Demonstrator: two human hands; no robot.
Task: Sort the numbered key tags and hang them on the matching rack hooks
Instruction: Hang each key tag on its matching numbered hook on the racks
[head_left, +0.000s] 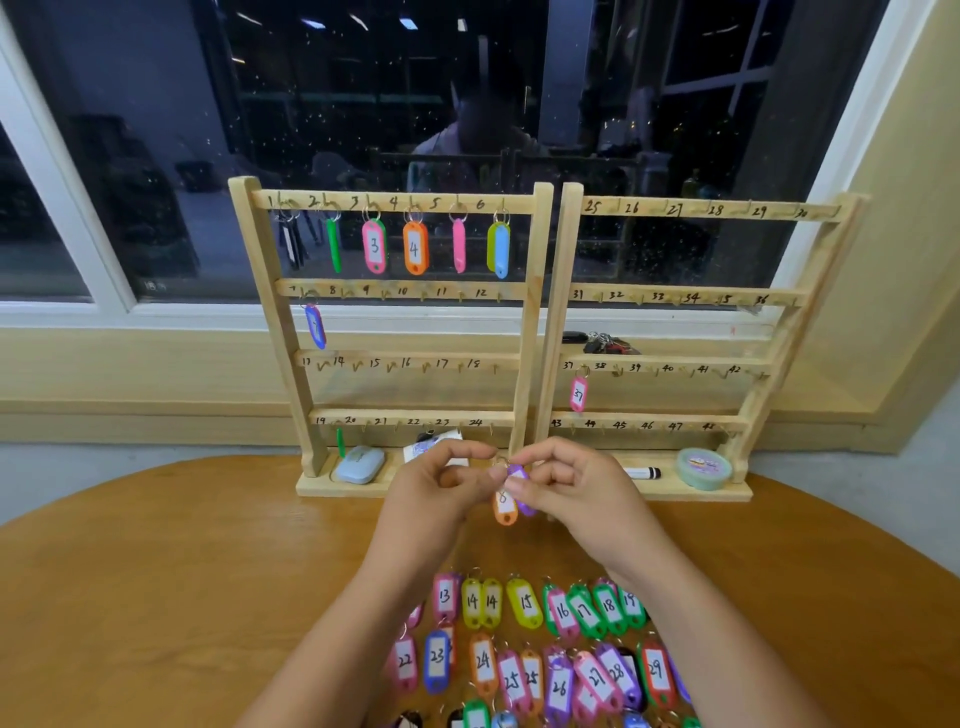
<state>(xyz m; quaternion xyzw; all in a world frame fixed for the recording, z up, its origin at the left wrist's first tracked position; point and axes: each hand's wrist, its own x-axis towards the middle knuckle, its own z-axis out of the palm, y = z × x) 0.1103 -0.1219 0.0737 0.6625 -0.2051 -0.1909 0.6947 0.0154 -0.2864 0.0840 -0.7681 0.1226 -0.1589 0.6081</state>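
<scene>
The left hand (441, 483) pinches the top of an orange tag (505, 508) marked 8. The right hand (569, 486) pinches a purple tag (525, 505) touching it at three o'clock. At twelve o'clock from the hands stand two wooden racks (534, 291), with tags hanging along the upper left row. At six o'clock, rows of numbered tags (524, 603) lie on the round table (156, 571).

A pale blue case (359, 464) sits well left of a black-capped marker (642, 473) and a round green tin (704, 468). A bunch of keys (605, 344) lies on the windowsill (156, 317) below the dark window (363, 104).
</scene>
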